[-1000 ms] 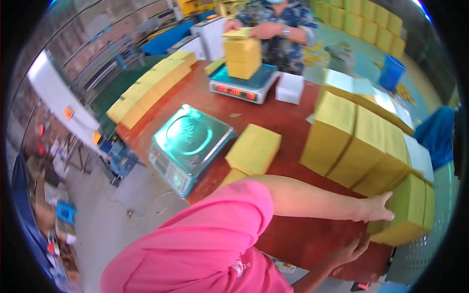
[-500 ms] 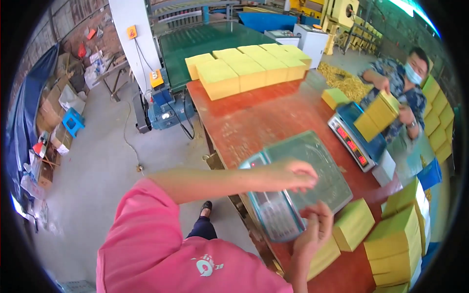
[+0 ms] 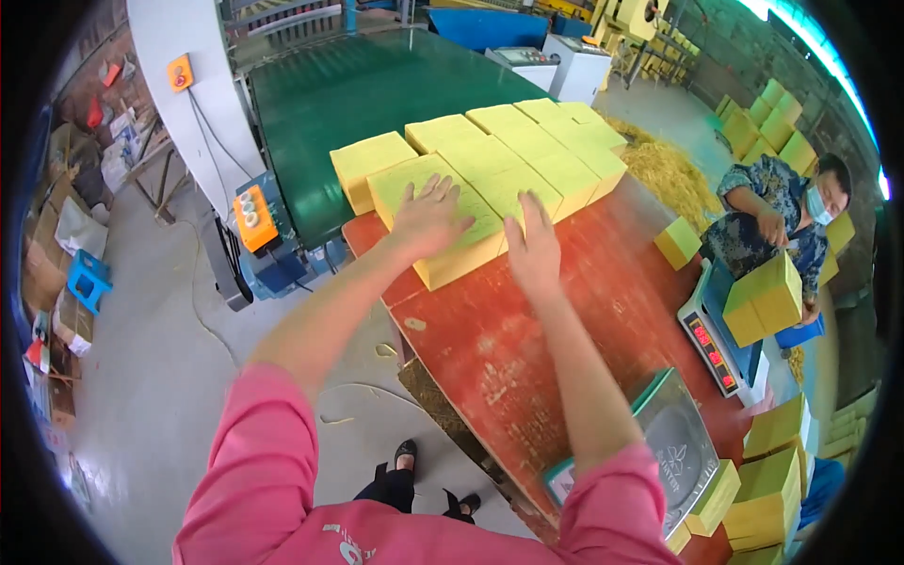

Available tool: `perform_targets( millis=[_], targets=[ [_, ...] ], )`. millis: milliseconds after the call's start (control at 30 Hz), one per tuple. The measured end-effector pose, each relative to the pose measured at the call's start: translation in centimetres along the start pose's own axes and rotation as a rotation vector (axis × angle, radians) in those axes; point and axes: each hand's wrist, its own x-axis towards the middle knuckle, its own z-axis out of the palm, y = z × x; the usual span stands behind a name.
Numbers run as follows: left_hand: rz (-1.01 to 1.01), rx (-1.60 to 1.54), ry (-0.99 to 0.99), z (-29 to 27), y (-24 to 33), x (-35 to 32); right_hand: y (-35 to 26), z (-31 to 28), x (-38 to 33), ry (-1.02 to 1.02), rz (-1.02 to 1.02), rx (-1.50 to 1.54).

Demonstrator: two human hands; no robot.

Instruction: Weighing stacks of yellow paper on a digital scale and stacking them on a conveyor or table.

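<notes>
Both my arms stretch forward over the red table to a group of yellow blocks (image 3: 535,141), which look like stacks of cut paper. My left hand (image 3: 428,221) lies with spread fingers on top of the nearest left yellow block (image 3: 391,184). My right hand (image 3: 535,250) has its fingers stretched out at the right part of that near row, by the front edge; whether it presses on the block is hard to tell. Neither hand is closed round anything. Below my right forearm, a flat scale (image 3: 673,452) with a glassy plate is partly hidden by my sleeve.
The red tabletop (image 3: 527,348) meets a green conveyor belt (image 3: 367,89). An orange button box (image 3: 252,217) stands left of it. At right, a co-worker (image 3: 782,217) handles yellow blocks (image 3: 765,299) on a digital scale (image 3: 706,330). More yellow stacks (image 3: 767,490) sit at lower right.
My hands have moved from above the near scale, forward and left to the yellow blocks. The view has shifted. The co-worker's blocks have been lowered onto the other scale.
</notes>
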Motion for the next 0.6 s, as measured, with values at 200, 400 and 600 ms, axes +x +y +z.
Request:
perform_targets(
  millis=[200, 400, 600],
  targets=[
    [0.131, 0.042, -0.040, 3.3, -0.8, 0.4, 6.6, 5.5, 10.0, -0.246, 0.129, -0.489],
    [0.145, 0.028, -0.090, 3.0, 0.1, -1.0, 8.3, 7.5, 7.1, -0.433, 0.196, -0.655],
    [0.180, -0.041, -0.101, 1.4, 4.8, -7.4, 5.7, 2.3, 0.3, -0.463, 0.229, -0.669]
  ],
)
